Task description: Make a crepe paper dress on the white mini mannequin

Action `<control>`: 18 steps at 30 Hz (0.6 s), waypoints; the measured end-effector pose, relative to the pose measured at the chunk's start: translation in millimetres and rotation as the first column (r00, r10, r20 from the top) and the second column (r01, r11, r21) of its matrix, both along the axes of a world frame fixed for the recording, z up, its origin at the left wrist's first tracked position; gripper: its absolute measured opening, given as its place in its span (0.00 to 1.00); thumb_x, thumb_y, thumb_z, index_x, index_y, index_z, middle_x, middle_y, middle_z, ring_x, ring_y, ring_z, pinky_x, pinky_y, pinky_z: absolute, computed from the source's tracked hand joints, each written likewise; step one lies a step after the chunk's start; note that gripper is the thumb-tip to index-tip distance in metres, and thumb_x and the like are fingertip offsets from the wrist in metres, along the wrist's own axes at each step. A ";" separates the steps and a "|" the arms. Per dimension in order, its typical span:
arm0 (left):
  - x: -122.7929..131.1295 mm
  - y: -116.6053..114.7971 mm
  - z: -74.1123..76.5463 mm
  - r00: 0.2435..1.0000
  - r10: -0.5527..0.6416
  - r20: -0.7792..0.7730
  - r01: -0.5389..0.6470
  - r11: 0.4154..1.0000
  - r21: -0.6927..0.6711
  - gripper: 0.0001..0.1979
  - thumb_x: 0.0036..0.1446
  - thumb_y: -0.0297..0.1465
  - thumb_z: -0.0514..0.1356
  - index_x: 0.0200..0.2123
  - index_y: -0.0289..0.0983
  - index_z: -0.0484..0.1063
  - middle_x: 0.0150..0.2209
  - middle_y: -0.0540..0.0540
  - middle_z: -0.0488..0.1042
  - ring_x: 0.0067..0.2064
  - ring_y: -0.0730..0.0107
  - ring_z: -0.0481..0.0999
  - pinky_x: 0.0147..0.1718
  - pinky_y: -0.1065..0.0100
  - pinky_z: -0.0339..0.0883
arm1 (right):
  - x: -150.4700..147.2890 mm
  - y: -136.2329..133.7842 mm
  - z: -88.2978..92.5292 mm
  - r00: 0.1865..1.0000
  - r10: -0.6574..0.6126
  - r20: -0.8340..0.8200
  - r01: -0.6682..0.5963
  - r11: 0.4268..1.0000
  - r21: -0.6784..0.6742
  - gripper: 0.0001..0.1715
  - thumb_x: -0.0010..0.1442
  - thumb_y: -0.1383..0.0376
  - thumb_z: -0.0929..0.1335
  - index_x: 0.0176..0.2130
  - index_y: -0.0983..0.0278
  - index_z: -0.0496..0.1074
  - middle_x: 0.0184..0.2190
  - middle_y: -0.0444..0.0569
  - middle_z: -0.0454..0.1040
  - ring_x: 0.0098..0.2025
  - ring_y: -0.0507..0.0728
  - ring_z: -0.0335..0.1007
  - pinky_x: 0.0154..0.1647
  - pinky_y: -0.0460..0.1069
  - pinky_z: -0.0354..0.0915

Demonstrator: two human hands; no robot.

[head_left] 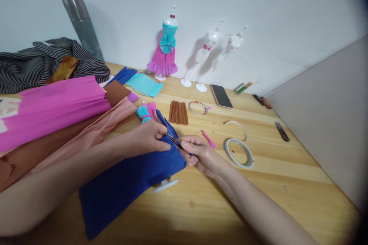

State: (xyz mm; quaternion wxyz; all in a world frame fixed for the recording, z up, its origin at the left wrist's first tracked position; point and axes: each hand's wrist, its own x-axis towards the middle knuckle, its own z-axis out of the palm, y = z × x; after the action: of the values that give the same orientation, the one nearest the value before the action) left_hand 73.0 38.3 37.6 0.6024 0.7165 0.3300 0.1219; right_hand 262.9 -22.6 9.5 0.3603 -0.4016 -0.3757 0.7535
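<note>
A single head-worn camera looks forward and down across a wooden table (pixel 287 168) toward the white wall (pixel 201 0) behind it, with the forearms entering from the bottom edge. It sits close (the near table edge is out of frame). The far corners darken at the lens rim.

Craft corner at a pale wooden table against a white wall

The light pine-plank table (pixel 287 168) stands against a plain white painted wall (pixel 129 11) that carries two small dark marks near its upper right. A flat grey partition panel (pixel 330 111) closes the table's right side. Soft, even light falls from above, throwing faint shadows onto wall and wood.
</note>
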 end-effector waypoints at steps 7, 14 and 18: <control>0.6 0.5 -2.4 1.000 0.000 0.029 0.000 1.000 -0.006 0.11 0.44 0.30 0.58 0.18 0.37 0.57 0.17 0.58 0.51 0.20 0.81 0.50 0.19 0.74 0.43 | -2.2 -0.7 -2.7 1.000 -0.015 -0.005 0.015 1.000 0.002 0.28 0.49 0.52 0.74 0.18 0.65 0.59 0.12 0.35 0.54 0.14 0.42 0.41 0.15 0.43 0.38; -0.8 1.5 -2.8 1.000 0.004 -0.017 -0.003 0.997 0.075 0.14 0.45 0.32 0.59 0.17 0.37 0.56 0.17 0.58 0.50 0.20 0.80 0.49 0.19 0.73 0.41 | -2.1 -1.6 -6.3 1.000 -0.018 -0.011 0.018 1.000 0.011 0.27 0.50 0.52 0.74 0.18 0.65 0.59 0.12 0.35 0.52 0.15 0.42 0.40 0.15 0.43 0.39; -0.7 1.1 -1.4 0.999 0.001 -0.032 0.001 0.999 0.052 0.12 0.44 0.30 0.60 0.17 0.36 0.58 0.16 0.59 0.49 0.20 0.81 0.48 0.18 0.74 0.40 | -1.6 -1.6 -6.4 1.000 -0.019 -0.004 0.019 1.000 0.019 0.28 0.48 0.52 0.74 0.18 0.65 0.59 0.12 0.34 0.52 0.15 0.42 0.40 0.15 0.43 0.39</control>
State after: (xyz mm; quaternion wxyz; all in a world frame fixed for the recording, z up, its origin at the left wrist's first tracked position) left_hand 72.3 39.5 36.2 0.5780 0.7340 0.3362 0.1188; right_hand 261.4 -24.2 3.0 0.3719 -0.4000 -0.3786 0.7472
